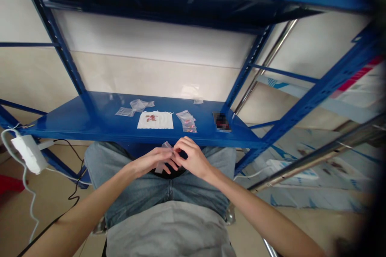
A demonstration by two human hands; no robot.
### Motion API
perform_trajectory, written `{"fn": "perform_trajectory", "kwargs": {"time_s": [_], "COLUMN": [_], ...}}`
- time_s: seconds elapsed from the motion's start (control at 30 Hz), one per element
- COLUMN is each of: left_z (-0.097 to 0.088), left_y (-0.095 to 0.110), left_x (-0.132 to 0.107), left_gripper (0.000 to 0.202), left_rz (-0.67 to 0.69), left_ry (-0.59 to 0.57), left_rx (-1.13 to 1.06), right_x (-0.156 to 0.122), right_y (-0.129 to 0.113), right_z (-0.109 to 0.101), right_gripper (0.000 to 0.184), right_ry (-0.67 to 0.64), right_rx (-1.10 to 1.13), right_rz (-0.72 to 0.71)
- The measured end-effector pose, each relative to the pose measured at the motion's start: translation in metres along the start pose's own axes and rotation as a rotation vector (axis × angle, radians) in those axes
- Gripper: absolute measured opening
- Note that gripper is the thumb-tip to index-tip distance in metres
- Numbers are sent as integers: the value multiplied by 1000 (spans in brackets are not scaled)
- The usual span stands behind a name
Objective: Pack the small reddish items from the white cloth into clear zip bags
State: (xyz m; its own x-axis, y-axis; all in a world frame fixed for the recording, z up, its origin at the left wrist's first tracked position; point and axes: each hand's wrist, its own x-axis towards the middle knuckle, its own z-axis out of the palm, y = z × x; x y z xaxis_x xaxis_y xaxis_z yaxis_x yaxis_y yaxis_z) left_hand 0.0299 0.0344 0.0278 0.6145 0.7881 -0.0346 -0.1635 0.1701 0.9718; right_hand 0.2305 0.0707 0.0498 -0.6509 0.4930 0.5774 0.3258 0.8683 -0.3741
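Note:
My left hand (pixel 157 160) and my right hand (pixel 192 156) meet over my lap, just in front of the blue shelf's edge. Both pinch a small clear plastic bag (pixel 165 149) between their fingertips; the bag hangs down past my left fingers. On the blue metal shelf (pixel 90 122) lies a white cloth (pixel 155 120) with a few small red pieces (pixel 151 117) on it. To its right is a stack of small clear bags with red contents (pixel 187 121). Empty clear bags (pixel 134 107) lie behind the cloth to the left.
A small dark object (pixel 222 122) lies at the shelf's right end. A white power adapter with cable (pixel 27 153) hangs at the left. Blue shelf uprights (pixel 64 56) and a metal pole (pixel 265 64) frame the space. Printed sheets (pixel 304 148) lie on the floor at right.

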Motion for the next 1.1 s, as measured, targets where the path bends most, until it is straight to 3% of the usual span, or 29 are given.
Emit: {"fn": "perform_trajectory", "kwargs": {"time_s": [0.1, 0.2, 0.4, 0.67, 0.87, 1.1], "left_z": [-2, -5, 1, -2, -6, -10], "left_y": [-6, -10, -13, -8, 4, -4], "left_x": [3, 3, -2, -4, -11, -15], "left_gripper": [29, 29, 16, 15, 30, 30], "left_rz": [107, 225, 322, 316, 301, 149], "left_ry": [142, 307, 466, 519, 556, 460], "left_rx": [302, 557, 1061, 1221, 1339, 1465], "right_x": [-2, -6, -12, -13, -11, -10], "right_y": [1, -7, -17, -11, -12, -17], "right_z": [7, 14, 24, 26, 22, 23], "right_gripper": [12, 19, 27, 43, 59, 46], "right_ry": [-8, -15, -6, -70, -197, -339], "right_rx": [-12, 20, 18, 12, -145, -187], "right_rz": [6, 4, -22, -76, -178, -232]}}
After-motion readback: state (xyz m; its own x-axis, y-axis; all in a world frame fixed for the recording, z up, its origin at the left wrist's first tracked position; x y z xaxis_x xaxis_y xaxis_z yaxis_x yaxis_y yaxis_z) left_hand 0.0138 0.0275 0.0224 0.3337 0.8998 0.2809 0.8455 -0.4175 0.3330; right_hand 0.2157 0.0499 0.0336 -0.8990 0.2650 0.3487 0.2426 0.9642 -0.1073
